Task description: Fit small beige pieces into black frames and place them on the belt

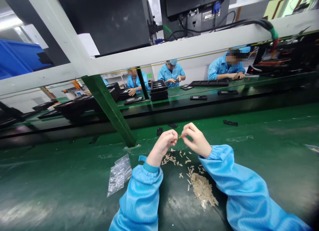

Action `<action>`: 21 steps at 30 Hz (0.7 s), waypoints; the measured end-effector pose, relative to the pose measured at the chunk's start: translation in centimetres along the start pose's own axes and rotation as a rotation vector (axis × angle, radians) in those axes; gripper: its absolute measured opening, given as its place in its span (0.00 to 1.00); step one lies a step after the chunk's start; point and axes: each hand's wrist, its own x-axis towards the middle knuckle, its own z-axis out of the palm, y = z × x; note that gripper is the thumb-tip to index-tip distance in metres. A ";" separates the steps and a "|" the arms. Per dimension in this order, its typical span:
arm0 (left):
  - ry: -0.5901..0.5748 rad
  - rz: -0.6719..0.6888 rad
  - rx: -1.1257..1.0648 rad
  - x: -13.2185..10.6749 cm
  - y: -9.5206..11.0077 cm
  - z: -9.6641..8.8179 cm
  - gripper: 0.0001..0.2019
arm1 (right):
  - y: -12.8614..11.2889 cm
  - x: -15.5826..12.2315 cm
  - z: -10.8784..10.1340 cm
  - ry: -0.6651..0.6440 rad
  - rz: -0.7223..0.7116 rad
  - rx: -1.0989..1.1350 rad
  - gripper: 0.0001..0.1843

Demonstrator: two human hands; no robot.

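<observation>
Over the green bench, my left hand (166, 143) and my right hand (195, 138) are held close together with fingertips almost meeting. A tiny yellow-orange piece (180, 137) shows between them, pinched in the right fingertips. My left fingers are curled closed near its other end, and what they hold is hidden. Below the hands lie scattered small beige pieces (171, 159), some strip-shaped and some branched. Closer to me is a dense heap of the same beige pieces (203, 189), between my sleeves.
A clear plastic bag (119, 174) lies left of my left arm. Small black parts (230, 123) rest beyond my hands. A green post (109, 111) rises at left, under a white beam (159, 46). Co-workers in blue sit across the far bench, where black trays (159, 90) are stacked.
</observation>
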 end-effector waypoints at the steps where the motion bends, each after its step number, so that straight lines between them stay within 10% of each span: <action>1: 0.022 0.005 0.038 0.2 -0.1 -0.2 0.05 | 0.0 0.1 -0.1 0.015 0.005 0.009 0.08; 10: 0.435 0.041 0.680 2.9 -5.0 -5.5 0.09 | -0.2 0.2 -1.3 0.129 0.244 0.307 0.11; 21: 0.312 -0.177 1.278 3.9 -9.9 -6.1 0.24 | -1.0 0.6 -2.6 0.131 0.328 0.308 0.13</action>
